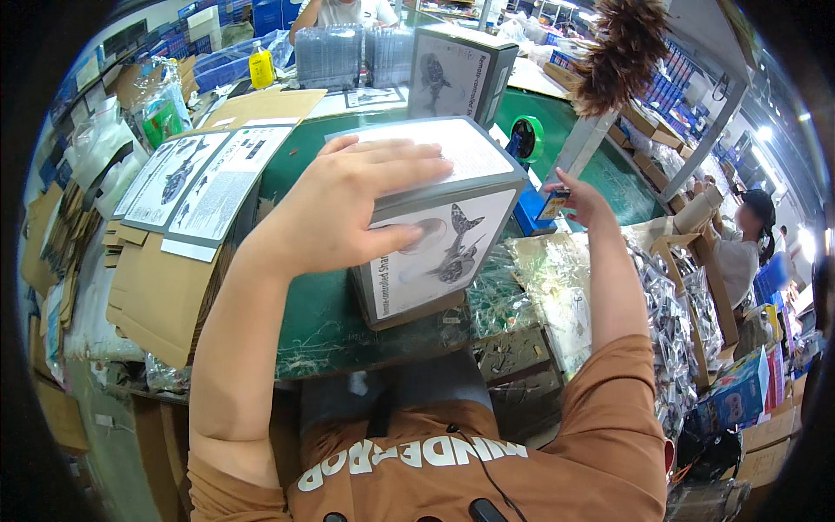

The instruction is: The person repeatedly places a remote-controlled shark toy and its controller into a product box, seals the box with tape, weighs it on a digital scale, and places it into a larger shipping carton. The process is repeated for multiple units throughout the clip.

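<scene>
A grey and white printed carton (439, 248) with a shark picture stands on the green table in front of me. My left hand (370, 191) grips its upper edge, the fingers laid along the top and the thumb pressed on the printed side. To the right of the carton, my right hand (584, 200) is at the blue tape dispenser (532, 216), which carries a green-cored tape roll (525, 139). Its fingers are bent around a small yellow and dark piece (554, 205) at the dispenser's end; what this is I cannot make out.
A second shark carton (457, 74) stands behind the first. Flat printed cartons (196, 187) are stacked at left, near a yellow bottle (261, 65). Clear plastic trays (330, 56) stand in front of a person at the far side. Bagged parts (665, 331) pile up at right. A brown feather duster (619, 56) hangs upper right.
</scene>
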A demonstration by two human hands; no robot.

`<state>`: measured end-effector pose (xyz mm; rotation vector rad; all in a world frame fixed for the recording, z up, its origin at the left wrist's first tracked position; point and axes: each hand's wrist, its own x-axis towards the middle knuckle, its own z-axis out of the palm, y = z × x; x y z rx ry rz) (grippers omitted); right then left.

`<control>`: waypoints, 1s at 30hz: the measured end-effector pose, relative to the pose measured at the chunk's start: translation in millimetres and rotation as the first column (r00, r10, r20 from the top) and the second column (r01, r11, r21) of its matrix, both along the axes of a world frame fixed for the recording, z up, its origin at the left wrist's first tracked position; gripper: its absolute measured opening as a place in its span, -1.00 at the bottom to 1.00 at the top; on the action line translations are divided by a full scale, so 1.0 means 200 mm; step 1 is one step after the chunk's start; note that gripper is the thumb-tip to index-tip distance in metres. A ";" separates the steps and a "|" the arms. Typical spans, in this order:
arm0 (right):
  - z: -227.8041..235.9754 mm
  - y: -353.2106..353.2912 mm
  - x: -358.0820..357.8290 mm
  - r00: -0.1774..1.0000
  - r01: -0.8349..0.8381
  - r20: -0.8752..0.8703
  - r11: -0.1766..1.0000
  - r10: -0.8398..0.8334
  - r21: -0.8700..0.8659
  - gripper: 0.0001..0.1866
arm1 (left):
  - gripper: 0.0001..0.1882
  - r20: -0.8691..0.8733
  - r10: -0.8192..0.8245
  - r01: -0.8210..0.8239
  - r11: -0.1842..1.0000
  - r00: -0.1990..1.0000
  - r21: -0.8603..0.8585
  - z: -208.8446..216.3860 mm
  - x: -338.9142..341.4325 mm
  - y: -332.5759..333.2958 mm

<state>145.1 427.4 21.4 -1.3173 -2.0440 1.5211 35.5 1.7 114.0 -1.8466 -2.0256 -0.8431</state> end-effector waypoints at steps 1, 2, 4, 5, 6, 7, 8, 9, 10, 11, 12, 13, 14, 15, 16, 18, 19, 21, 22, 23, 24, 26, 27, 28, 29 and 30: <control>-0.01 -0.01 -0.02 0.998 -0.010 -0.063 0.999 0.007 -0.044 -0.63 | -0.51 -0.043 -0.047 0.049 0.997 0.998 0.063 -0.01 0.00 0.01; -0.02 -0.02 -0.04 0.989 -0.082 -0.128 0.991 0.068 -0.109 -0.63 | -0.52 -0.054 -0.043 0.047 0.996 0.998 0.073 -0.02 0.00 0.02; -0.01 -0.05 -0.03 0.965 -0.015 -0.259 0.996 0.038 0.088 -0.71 | -0.58 -0.089 -0.054 0.062 0.994 0.995 0.087 -0.04 0.02 0.03; -0.01 -0.07 0.00 0.926 -0.004 -0.365 0.971 0.094 0.239 -0.75 | -0.58 -0.047 -0.028 0.032 0.996 0.998 0.085 -0.04 0.03 0.03; -0.01 -0.08 0.04 0.873 0.038 -0.483 0.975 0.075 0.219 -0.80 | -0.58 -0.039 -0.027 0.030 0.997 0.999 0.074 -0.04 0.03 0.03; -0.04 -0.10 0.09 0.932 0.085 -0.361 0.957 0.022 0.278 -0.79 | -0.59 -0.047 -0.020 0.024 0.995 0.999 0.095 -0.04 0.03 0.03; -0.07 -0.11 0.15 0.965 0.073 -0.261 0.929 0.027 0.363 -0.77 | -0.59 -0.031 -0.029 0.031 0.997 0.999 0.066 -0.04 0.03 0.03; -0.09 -0.12 0.20 0.987 0.055 -0.161 0.887 0.022 0.458 -0.76 | -0.59 -0.028 -0.037 0.038 0.997 0.999 0.064 -0.04 0.03 0.03; -0.12 -0.14 0.24 0.999 -0.010 -0.037 0.893 0.030 0.451 -0.74 | -0.59 -0.049 -0.045 0.048 0.996 0.998 0.076 -0.03 0.02 0.03; -0.14 -0.17 0.27 0.991 -0.064 0.135 0.904 0.006 0.424 -0.71 | -0.55 -0.040 -0.046 0.049 0.997 0.998 0.064 -0.03 0.02 0.03; -0.12 -0.20 0.30 0.976 -0.085 0.217 0.858 -0.032 0.506 -0.73 | -0.51 -0.059 -0.041 0.045 0.996 0.997 0.073 -0.03 0.01 0.03; -0.09 -0.25 0.32 0.997 -0.056 -0.018 0.883 0.073 0.466 -0.75 | -0.48 -0.103 -0.026 0.034 0.997 0.994 0.074 -0.03 0.01 0.03; -0.04 -0.33 0.32 0.970 -0.006 -0.220 0.909 0.107 0.417 -0.77 | -0.46 -0.086 -0.030 0.036 0.997 0.996 0.073 -0.03 0.01 0.03; 0.03 -0.43 0.32 0.912 0.041 -0.395 0.935 0.109 0.352 -0.78 | -0.45 -0.090 -0.028 0.034 0.998 0.996 0.060 -0.03 0.01 0.03; 0.11 -0.53 0.32 0.857 -0.035 -0.445 0.892 0.259 0.451 -0.80 | -0.43 -0.094 -0.025 0.030 0.998 0.995 0.048 -0.03 0.01 0.03; 0.28 -0.78 0.32 0.751 -0.126 -0.503 0.841 0.428 0.526 -0.77 | -0.39 -0.026 -0.022 0.023 0.999 0.999 0.038 -0.04 0.01 0.03; 0.33 -0.90 0.32 0.700 -0.163 -0.544 0.845 0.462 0.509 -0.72 | -0.36 -0.004 -0.011 0.011 0.999 1.000 0.053 -0.04 0.01 0.03; 0.39 -1.12 0.29 0.598 -0.310 -0.647 0.881 0.473 0.358 -0.49 | -0.40 -0.016 -0.045 0.046 0.992 0.999 0.116 -0.04 0.01 0.03; 0.41 -1.21 0.26 0.583 -0.376 -0.682 0.891 0.441 0.255 -0.41 | -0.42 -0.036 -0.053 0.057 0.987 0.998 0.147 -0.04 0.00 0.03; 0.42 -1.27 0.24 0.555 -0.482 -0.699 0.859 0.450 0.170 -0.33 | -0.43 -0.027 -0.060 0.064 0.985 0.998 0.163 -0.04 0.00 0.03; 0.43 -1.32 0.21 0.590 -0.510 -0.723 0.860 0.360 0.012 -0.28 | -0.43 -0.025 -0.063 0.066 0.984 0.998 0.168 -0.04 0.00 0.03; 0.41 -1.38 0.17 0.632 -0.471 -0.731 0.876 0.257 -0.099 -0.43 | -0.40 -0.002 -0.073 0.072 0.988 0.997 0.138 -0.04 0.00 0.02; 0.41 -1.39 0.15 0.639 -0.445 -0.735 0.888 0.226 -0.114 -0.48 | -0.36 0.019 -0.079 0.077 0.992 0.997 0.103 -0.04 0.00 0.02; 0.41 -1.40 0.14 0.647 -0.447 -0.724 0.888 0.239 -0.107 -0.51 | -0.33 0.046 -0.077 0.074 0.995 0.996 0.067 -0.03 0.00 0.01; 0.40 -1.40 0.13 0.655 -0.436 -0.717 0.895 0.240 -0.099 -0.53 | -0.33 0.010 -0.100 0.099 0.993 0.995 0.070 -0.03 0.00 0.01; 0.40 -1.40 0.12 0.708 -0.387 -0.670 0.916 0.222 -0.106 -0.55 | -0.33 -0.021 -0.113 0.114 0.991 0.993 0.073 -0.03 0.00 0.01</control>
